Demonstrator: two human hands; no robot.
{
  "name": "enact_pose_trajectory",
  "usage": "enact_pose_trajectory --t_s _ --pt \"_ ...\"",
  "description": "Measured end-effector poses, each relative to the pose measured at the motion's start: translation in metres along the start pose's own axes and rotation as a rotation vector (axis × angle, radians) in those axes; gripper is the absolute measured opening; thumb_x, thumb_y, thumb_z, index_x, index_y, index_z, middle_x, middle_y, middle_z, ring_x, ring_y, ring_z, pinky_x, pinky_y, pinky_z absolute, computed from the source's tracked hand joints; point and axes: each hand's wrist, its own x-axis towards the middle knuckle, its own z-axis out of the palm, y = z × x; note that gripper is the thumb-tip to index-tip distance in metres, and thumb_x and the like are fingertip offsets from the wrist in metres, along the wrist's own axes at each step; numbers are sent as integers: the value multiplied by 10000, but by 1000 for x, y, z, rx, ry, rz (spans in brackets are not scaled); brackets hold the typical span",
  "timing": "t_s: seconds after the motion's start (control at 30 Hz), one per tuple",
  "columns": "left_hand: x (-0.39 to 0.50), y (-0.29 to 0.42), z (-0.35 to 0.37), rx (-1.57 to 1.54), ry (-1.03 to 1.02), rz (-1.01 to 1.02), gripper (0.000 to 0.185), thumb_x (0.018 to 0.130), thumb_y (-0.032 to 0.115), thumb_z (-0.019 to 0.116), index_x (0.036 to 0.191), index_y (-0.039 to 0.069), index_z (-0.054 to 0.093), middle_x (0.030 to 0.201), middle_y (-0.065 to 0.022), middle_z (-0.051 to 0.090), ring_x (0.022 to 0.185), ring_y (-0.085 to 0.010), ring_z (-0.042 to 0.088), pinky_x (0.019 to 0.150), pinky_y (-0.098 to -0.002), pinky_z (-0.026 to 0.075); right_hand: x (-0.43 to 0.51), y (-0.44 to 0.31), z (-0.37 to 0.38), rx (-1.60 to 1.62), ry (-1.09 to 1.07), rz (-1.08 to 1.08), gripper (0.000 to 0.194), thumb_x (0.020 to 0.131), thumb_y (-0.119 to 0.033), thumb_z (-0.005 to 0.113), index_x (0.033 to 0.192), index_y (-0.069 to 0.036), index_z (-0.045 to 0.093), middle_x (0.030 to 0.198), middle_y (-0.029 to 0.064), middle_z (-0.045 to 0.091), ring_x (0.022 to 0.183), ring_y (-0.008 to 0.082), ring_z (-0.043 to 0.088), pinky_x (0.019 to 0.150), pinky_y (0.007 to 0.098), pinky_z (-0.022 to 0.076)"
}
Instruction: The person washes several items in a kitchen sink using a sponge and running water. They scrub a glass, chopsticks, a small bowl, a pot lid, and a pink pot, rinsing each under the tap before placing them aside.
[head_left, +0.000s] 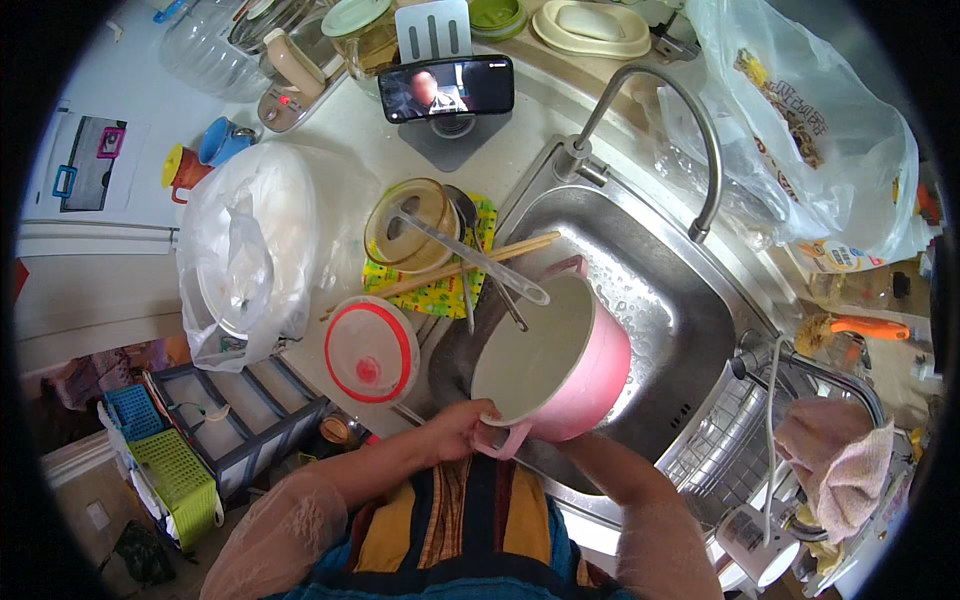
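A pink pot with a pale interior is tilted over the sink, its mouth turned to the left. My left hand grips the pot's near pink handle. Behind the pot's lower right side my right forearm disappears, and that hand is hidden. The steel sink is wet with drops under the pot. Left of the pot, a round translucent lid with a red ring rests at the counter edge. A ladle lies across an amber glass bowl, its handle end reaching towards the pot's rim. Wooden chopsticks lie beside it.
A curved faucet arches over the sink's far right. A phone stands on a holder behind. Plastic bags flank the sink: one at left, another at right. A wire rack and a cloth are at right.
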Motion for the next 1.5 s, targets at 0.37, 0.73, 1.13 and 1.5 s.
enact_pose_trajectory --t_s 0.37,0.73,1.13,1.5 --pt "5 2 -35 -29 -78 15 54 742 69 482 691 67 466 549 27 419 423 -75 370 385 -198 284 114 110 -85 -206 324 89 475 778 -215 553 1208 -67 415 1187 117 473 1084 259 447 876 402 379" --pt "8 10 -26 36 -15 78 49 775 82 458 735 57 470 536 43 383 420 -47 356 383 -177 288 29 94 -26 -188 271 196 416 771 -170 480 1177 -86 449 1241 94 425 1137 286 406 964 431 287" --pt "4 19 -22 -20 -52 65 42 769 68 452 750 33 462 510 29 385 352 -38 300 336 -156 243 35 155 -56 -252 224 207 453 776 -102 462 1225 -125 416 1310 47 367 1159 279 383 988 440 262" --pt "15 18 -30 -67 -62 113 52 771 70 463 725 79 441 535 32 380 410 -52 346 377 -180 282 -53 188 -57 -215 297 864 598 766 -157 554 1293 -41 295 1348 127 281 1145 337 349 986 425 254"
